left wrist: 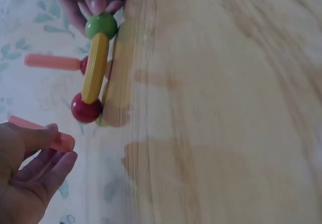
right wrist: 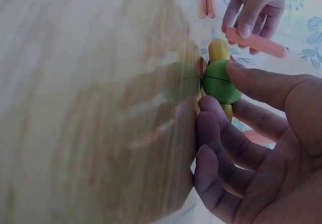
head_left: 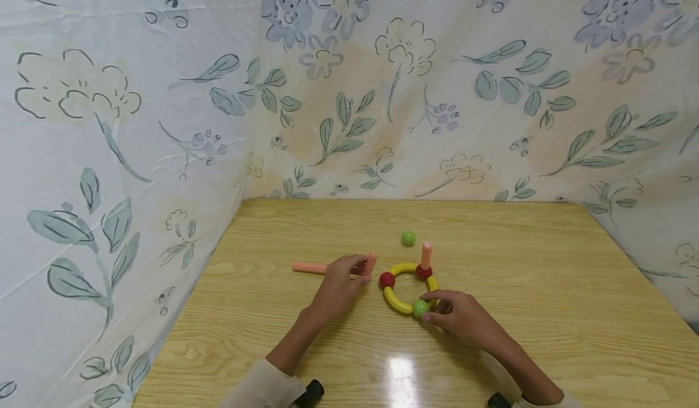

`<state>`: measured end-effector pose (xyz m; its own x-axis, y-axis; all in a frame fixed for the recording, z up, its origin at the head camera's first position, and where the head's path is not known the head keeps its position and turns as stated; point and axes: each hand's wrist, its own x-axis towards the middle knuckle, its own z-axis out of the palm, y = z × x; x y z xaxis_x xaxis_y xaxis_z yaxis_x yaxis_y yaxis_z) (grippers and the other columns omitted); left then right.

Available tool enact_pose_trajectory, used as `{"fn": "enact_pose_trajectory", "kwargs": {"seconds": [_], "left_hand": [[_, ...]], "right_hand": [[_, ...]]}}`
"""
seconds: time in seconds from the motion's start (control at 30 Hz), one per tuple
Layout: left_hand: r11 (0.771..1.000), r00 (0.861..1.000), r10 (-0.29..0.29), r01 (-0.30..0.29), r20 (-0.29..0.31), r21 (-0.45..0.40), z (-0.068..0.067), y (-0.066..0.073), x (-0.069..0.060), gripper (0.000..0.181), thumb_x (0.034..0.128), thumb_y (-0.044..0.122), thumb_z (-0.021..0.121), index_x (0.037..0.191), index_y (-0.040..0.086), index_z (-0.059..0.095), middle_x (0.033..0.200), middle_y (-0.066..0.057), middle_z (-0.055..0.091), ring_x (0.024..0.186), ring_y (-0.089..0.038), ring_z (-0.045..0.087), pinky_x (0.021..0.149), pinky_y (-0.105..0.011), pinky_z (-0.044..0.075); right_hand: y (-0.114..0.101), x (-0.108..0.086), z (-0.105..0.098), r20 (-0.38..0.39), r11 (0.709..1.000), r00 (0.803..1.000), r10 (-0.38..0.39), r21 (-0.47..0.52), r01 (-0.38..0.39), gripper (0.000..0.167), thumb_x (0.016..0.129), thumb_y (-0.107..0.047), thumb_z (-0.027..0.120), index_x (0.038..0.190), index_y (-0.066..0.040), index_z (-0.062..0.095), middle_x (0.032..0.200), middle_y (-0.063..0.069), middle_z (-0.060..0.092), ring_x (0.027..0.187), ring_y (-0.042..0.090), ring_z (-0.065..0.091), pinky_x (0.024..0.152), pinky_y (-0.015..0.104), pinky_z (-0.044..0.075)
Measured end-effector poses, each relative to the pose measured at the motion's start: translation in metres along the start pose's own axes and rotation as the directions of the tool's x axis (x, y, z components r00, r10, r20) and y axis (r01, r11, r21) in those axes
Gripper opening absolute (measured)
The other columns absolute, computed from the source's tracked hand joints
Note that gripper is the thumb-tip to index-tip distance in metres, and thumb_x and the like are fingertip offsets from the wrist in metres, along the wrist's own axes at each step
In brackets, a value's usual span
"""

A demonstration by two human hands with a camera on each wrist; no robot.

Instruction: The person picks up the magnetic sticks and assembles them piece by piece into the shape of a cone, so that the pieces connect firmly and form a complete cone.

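In the head view, my left hand (head_left: 340, 283) pinches a short salmon-pink stick (head_left: 370, 265) between thumb and fingers, left of a ring. The stick is tilted and held apart from the ring. Curved yellow pieces (head_left: 397, 302) joined by balls make up this ring. One red ball (head_left: 387, 280) sits at its left; another red ball (head_left: 424, 271) at the back carries an upright pink stick (head_left: 426, 256). At the front, my right hand (head_left: 464, 318) grips the ring's green ball (head_left: 420, 309), thumb on it in the right wrist view and fingers curled around. The right hand partly hides the ring's right side.
Behind the ring lies a loose green ball (head_left: 408, 238). Another pink stick (head_left: 309, 268) lies flat on the wooden table (head_left: 546, 286), partly hidden by the left hand. Flower-printed cloth (head_left: 349, 135) hangs along the table's back and sides.
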<state>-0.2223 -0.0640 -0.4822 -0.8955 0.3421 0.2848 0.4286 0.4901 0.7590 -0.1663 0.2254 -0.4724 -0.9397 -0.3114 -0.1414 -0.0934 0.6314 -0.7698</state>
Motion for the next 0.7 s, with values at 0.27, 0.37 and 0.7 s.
{"fn": "enact_pose_trajectory", "kwargs": {"seconds": [0.27, 0.37, 0.7], "left_hand": [[1.0, 0.999, 0.001, 0.0, 0.043, -0.021, 0.014, 0.009, 0.009, 0.033, 0.1001, 0.011, 0.074, 0.133, 0.007, 0.07, 0.12, -0.008, 0.074, 0.108, -0.023, 0.074, 0.092, -0.032, 0.06], [1.0, 0.998, -0.014, 0.015, 0.053, -0.021, 0.018, 0.014, 0.013, 0.034, 0.1011, 0.013, 0.073, 0.135, 0.011, 0.07, 0.12, -0.006, 0.075, 0.108, -0.02, 0.074, 0.093, -0.031, 0.06], [0.998, 1.0, 0.011, -0.009, 0.025, -0.061, 0.025, 0.027, 0.023, 0.033, 0.1008, 0.01, 0.073, 0.133, 0.007, 0.067, 0.117, -0.008, 0.075, 0.107, -0.017, 0.073, 0.089, -0.025, 0.059]], "right_hand": [[0.003, 0.001, 0.001, -0.004, 1.0, 1.0, 0.004, 0.014, -0.004, 0.045, 0.096, -0.027, 0.08, 0.134, -0.003, 0.071, 0.096, 0.005, 0.074, 0.084, 0.016, 0.068, 0.064, 0.033, 0.056], [0.003, 0.002, 0.002, -0.002, 1.0, 1.0, 0.005, 0.02, -0.005, 0.045, 0.096, -0.027, 0.08, 0.133, -0.003, 0.071, 0.096, 0.005, 0.074, 0.084, 0.016, 0.068, 0.064, 0.033, 0.056], [0.006, 0.002, 0.002, -0.001, 0.999, 1.0, -0.017, 0.03, 0.017, 0.044, 0.097, -0.027, 0.08, 0.133, -0.003, 0.071, 0.096, 0.005, 0.075, 0.082, 0.016, 0.068, 0.062, 0.032, 0.056]]}}
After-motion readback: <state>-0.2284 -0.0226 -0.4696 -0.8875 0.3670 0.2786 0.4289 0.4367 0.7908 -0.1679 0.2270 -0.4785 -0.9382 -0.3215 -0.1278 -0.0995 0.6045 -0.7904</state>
